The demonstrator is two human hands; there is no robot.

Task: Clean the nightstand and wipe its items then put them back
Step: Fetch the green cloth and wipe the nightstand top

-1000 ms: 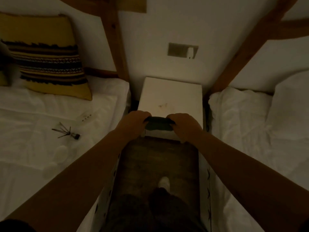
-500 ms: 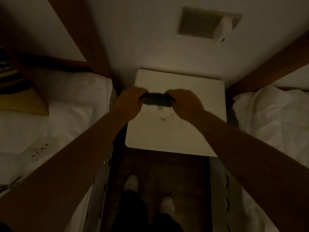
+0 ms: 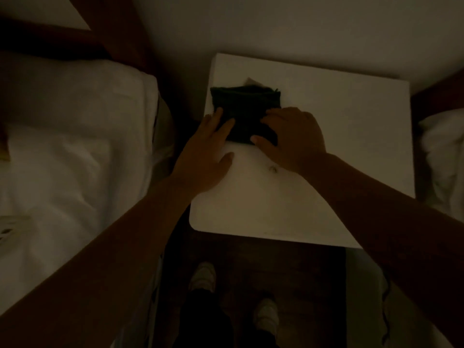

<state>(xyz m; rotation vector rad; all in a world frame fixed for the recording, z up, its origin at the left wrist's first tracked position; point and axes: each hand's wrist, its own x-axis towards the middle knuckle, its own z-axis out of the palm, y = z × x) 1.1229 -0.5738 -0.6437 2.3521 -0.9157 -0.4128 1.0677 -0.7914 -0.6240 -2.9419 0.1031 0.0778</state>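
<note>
A dark folded cloth [image 3: 243,111] lies flat on the white tabletop [image 3: 326,146] of the nightstand, in its far-left part, close to the left edge and a little in from the far edge. A small pale corner of something shows from under the cloth's far side; what it is cannot be told in the dim light.

The left hand [image 3: 208,156] lies flat with its fingers straight, the fingertips pressing on the near-left part of the cloth while the thumb and the heel of the hand rest on the bare tabletop by the left edge. It grasps nothing. The right hand [image 3: 293,136] rests on the near-right part of the cloth, fingers bent over the fabric and thumb laid along its near edge; whether it pinches the cloth or only presses it cannot be told.

Just toward the near edge from the right hand a small dark smudge [image 3: 272,169] marks the tabletop.

A bed with white sheets [image 3: 75,136] stands to the left of the nightstand, and more white bedding [image 3: 442,156] shows at its right. Below the near edge, two pale shoes [image 3: 203,277] stand on a dark wooden floor [image 3: 301,272].
</note>
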